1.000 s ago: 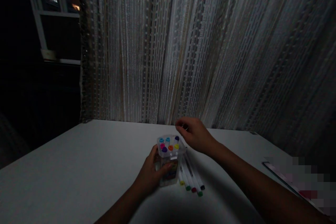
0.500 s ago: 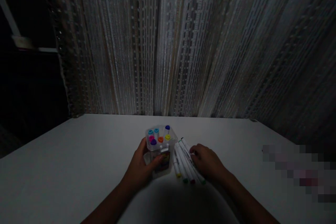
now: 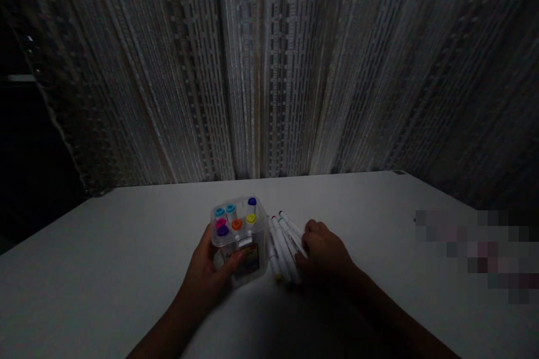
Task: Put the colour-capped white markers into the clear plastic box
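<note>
My left hand (image 3: 210, 263) is wrapped round a clear plastic box (image 3: 261, 247), its thumb across the dark label on the front. Several markers stand in the box, their coloured caps up: light blue, pink, purple, orange, yellow and dark blue. Just right of the box, a bundle of white markers (image 3: 283, 244) lies fanned on the table. My right hand (image 3: 326, 249) rests at the right side of this bundle, fingers curled and closed on a white marker at its edge. The near ends of the loose markers are dim and partly in shadow.
The white table (image 3: 126, 269) reaches back to a hanging string curtain (image 3: 252, 67). At the right, a blurred-out pixelated patch (image 3: 475, 252) covers something on the table. The scene is dark.
The view has shifted, so the box and loose markers appear further left. My right hand's fingers have closed in on the markers' right edge. My left hand keeps its hold on the box.
</note>
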A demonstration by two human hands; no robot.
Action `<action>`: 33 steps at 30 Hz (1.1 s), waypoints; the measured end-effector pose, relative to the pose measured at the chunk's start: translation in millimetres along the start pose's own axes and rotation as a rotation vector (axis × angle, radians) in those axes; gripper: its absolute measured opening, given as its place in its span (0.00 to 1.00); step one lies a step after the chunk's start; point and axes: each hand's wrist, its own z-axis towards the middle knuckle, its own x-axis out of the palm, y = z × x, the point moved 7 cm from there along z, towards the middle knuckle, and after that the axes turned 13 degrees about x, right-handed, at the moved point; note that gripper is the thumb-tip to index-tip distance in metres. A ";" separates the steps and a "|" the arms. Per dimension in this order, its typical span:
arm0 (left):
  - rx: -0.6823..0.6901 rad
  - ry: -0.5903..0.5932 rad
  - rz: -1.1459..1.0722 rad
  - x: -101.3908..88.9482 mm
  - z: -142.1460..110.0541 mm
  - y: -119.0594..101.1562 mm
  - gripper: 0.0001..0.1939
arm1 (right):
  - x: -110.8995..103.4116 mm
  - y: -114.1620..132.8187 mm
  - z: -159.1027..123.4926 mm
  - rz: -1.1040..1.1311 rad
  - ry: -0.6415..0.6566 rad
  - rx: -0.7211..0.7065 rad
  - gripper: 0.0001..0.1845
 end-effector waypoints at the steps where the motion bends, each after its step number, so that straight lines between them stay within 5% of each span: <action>1: 0.001 0.005 -0.004 0.1 0.3 0.3 0.28 | 0.5 0.6 0.1 -0.011 -0.012 -0.008 0.09; 9: 0.007 -0.005 -0.035 2.0 -1.1 -4.4 0.27 | -24.6 -13.5 1.9 0.214 -0.179 0.135 0.09; 16: 0.013 -0.007 -0.068 4.6 -0.2 -8.4 0.27 | -41.6 -16.0 -5.1 0.638 -0.370 0.022 0.13; 21: 0.024 0.021 -0.109 6.0 0.4 -7.4 0.28 | -78.8 -24.1 -17.0 0.976 -0.483 -0.015 0.15; 28: 0.023 0.052 -0.147 8.8 1.0 -13.7 0.28 | -157.3 11.4 -32.1 0.888 -0.386 -0.162 0.12; 33: 0.012 0.054 -0.152 8.0 1.5 -16.1 0.30 | -162.2 69.1 -18.9 0.637 -0.060 -0.331 0.12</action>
